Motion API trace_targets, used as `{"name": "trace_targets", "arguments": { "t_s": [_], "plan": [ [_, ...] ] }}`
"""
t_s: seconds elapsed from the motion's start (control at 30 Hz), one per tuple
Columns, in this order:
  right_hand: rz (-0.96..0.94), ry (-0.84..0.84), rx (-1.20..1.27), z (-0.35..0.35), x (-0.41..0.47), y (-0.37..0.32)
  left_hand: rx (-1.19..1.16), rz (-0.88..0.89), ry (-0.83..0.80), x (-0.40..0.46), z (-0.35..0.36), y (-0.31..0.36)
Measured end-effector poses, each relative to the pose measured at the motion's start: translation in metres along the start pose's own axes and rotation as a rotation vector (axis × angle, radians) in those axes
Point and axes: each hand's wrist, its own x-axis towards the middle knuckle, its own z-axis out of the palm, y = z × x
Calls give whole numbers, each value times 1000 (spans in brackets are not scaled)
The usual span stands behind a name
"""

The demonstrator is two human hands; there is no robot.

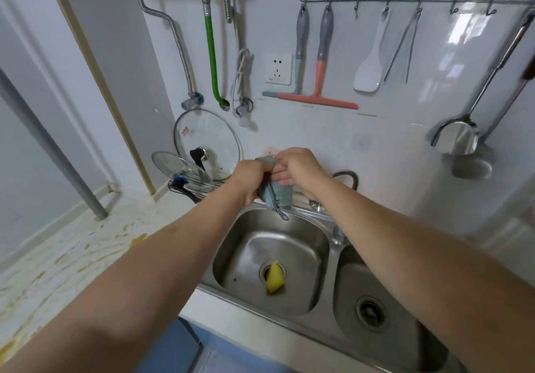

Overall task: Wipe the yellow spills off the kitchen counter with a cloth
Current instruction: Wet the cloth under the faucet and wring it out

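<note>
A grey-green cloth (279, 197) with a checkered trim hangs above the back rim of the left sink basin. My left hand (249, 180) grips its upper part in a fist. My right hand (295, 167) pinches the cloth's top edge just beside the left hand, up against the tiled wall. Yellow spills (136, 241) smear the white counter (58, 256) at the left, with streaks running down to the lower left corner of the view.
A steel double sink (324, 227) lies below my arms; a yellow sponge (273, 278) sits on the left basin's drain. Two glass lids (208, 138) lean on a rack left of the sink. A grey pipe (52, 152) stands on the counter. Squeegees, spatula, tongs and ladle hang above.
</note>
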Motion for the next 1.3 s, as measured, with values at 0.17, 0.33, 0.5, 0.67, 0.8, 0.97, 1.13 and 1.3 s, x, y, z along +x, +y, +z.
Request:
{"name": "trace_targets", "arguments": {
  "t_s": [0.17, 0.33, 0.5, 0.67, 0.8, 0.97, 1.13, 1.3],
  "plan": [
    [121, -55, -99, -14, 20, 66, -24, -73, 18, 9, 11, -26],
    [207, -157, -24, -29, 26, 108, 131, -106, 37, 27, 18, -60],
    [173, -276, -253, -55, 32, 143, 625, -288, -183, 36, 13, -95],
    [144, -249, -299, -86, 41, 168, 490, -268, -140, 40, 26, -118],
    [176, -202, -401, -108, 55, 193, 409, -289, 9, 51, 47, -137],
    [171, -66, -848, -140, 73, 227, 404, -311, 127, 64, 64, -147],
    [289, -39, -997, -171, 78, 260, 312, -338, 149, 73, 70, -146],
    [271, -56, -962, -171, 68, 265, 225, -412, 208, 78, 72, -149]
  ]
}}
